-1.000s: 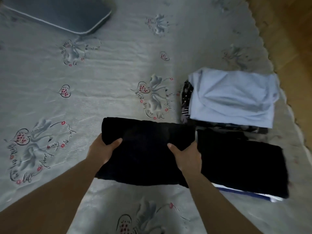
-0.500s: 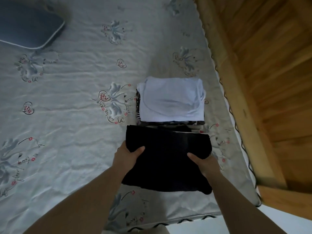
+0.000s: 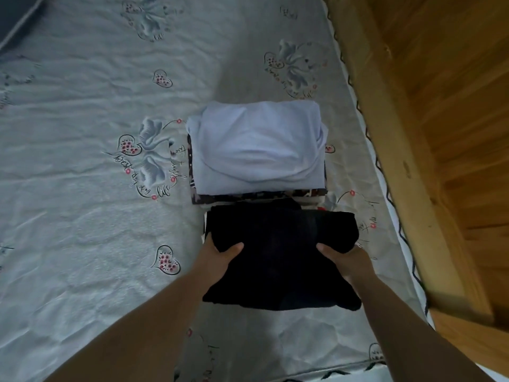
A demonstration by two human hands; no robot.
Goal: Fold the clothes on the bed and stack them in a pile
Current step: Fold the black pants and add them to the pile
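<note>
You've got both grips, left hand (image 3: 217, 260) and right hand (image 3: 345, 261), clamped on the folded black garment (image 3: 281, 260). The pile (image 3: 259, 144) sits just beyond your fingers, probably touching its far edge.

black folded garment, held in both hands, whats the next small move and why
Probably lower the black folded garment and let go: left hand and right hand grip its sides, and it seems to sit over a dark pile in front of the light blue stack.

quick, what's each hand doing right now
Left hand: gripping the left edge of the folded black garment.
Right hand: gripping its right edge.
</note>
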